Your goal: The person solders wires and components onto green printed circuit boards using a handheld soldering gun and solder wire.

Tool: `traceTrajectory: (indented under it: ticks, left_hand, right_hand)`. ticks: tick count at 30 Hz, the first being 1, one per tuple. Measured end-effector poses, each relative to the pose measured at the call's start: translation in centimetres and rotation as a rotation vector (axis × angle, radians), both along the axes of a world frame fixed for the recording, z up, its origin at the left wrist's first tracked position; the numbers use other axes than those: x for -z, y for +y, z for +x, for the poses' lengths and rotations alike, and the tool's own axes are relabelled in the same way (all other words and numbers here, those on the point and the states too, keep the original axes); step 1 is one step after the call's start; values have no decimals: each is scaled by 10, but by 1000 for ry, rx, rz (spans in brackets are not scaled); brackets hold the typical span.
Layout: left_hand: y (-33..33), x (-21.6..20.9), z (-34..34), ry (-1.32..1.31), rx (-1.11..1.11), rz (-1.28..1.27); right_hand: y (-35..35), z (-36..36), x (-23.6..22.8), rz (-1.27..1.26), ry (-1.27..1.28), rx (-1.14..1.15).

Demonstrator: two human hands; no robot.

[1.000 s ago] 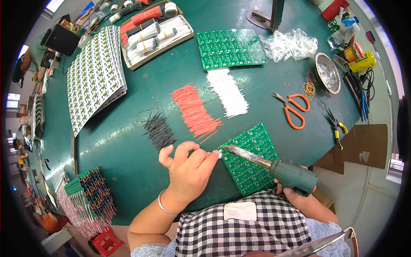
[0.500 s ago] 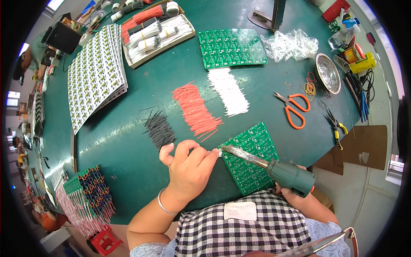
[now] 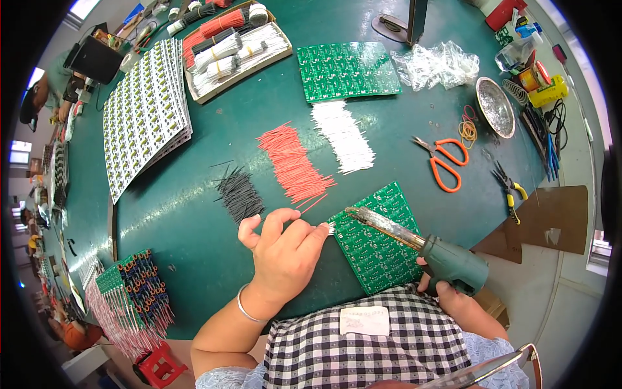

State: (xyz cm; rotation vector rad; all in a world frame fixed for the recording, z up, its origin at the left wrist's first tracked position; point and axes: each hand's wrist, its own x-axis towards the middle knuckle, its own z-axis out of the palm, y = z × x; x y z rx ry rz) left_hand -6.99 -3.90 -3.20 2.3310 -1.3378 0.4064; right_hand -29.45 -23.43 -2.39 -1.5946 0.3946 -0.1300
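A green circuit board panel (image 3: 372, 259) lies at an angle on the table before me. My left hand (image 3: 285, 249) is closed, its thumb and index finger pinching a short white wire (image 3: 332, 229) at the panel's left edge. The wire's far end is too small to make out. In my right hand (image 3: 453, 299) is a soldering iron (image 3: 455, 264) with a dark green pistol-shaped body. Its worn metal barrel slants over the panel, tip a little right of the white wire. Black wires (image 3: 240, 194), red wires (image 3: 295, 165) and white wires (image 3: 343, 137) lie in piles beyond my left hand.
Another green panel (image 3: 350, 71) lies at the back. Orange-handled scissors (image 3: 447, 165), yellow-handled pliers (image 3: 510, 194) and a metal bowl (image 3: 495, 109) are on the right. A wire-filled box (image 3: 285, 55), white panels (image 3: 146, 117) and wired boards (image 3: 133, 292) stand left.
The soldering iron has shifted right, its tip moving away from my left fingertips. My left hand keeps its pinch at the panel's edge, almost unmoved.
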Motion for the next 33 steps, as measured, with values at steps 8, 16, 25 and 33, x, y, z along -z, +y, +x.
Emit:
traceTrajectory:
  ticks: [8, 16, 25, 33]
  left_hand:
    - [4, -2, -5, -42, -15, -41]
    - [5, -1, -11, -29, 44, -21]
    - [4, 0, -11, -14, 56, -8]
    - [4, 0, -11, -13, 58, -1]
  right_hand:
    - [1, -8, 3, -89, -6, 51]
    - [15, -20, -1, 75, 38, 147]
    - [4, -29, 8, -257, 157, -92]
    - [8, -16, 0, -118, 90, -35]
